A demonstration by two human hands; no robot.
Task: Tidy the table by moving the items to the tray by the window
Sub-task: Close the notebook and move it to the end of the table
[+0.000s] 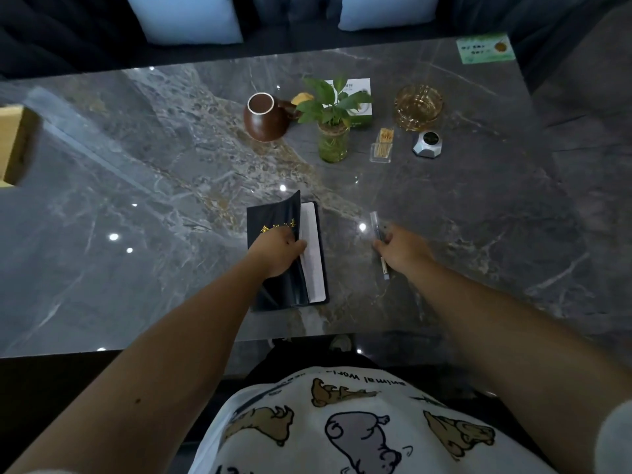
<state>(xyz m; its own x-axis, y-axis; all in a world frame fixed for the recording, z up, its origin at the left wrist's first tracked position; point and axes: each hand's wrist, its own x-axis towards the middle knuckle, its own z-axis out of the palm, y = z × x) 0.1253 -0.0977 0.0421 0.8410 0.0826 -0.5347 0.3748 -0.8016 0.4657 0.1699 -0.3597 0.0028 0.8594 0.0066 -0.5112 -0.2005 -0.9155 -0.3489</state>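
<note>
— Surface? 
— Grey marbled stone table (136, 186), glossy, with light-blue cushions (186, 15) on dark seating behind it.

— Items at the near edge? 
— One dark navy notebook with gold lettering (273, 220), lying flat, its cover partly lifted off the white pages. One slim clear-barrelled pen (375, 222), just to the right of it.

— Hands? 
— Left hand (278, 249) lay on the notebook, fingers curled around the cover's edge. Right hand (402, 249) was closed on the pen, fingers pinched together around its middle.

— Further back? 
— Brown glazed ceramic jug (263, 118); green glass jar holding a leafy plant (333, 142); amber glass ashtray (419, 106); clear toothpick holder (382, 148); silver faceted call button (428, 142). All stood well apart from both hands.

— Tray? 
— Could not tell.
</note>
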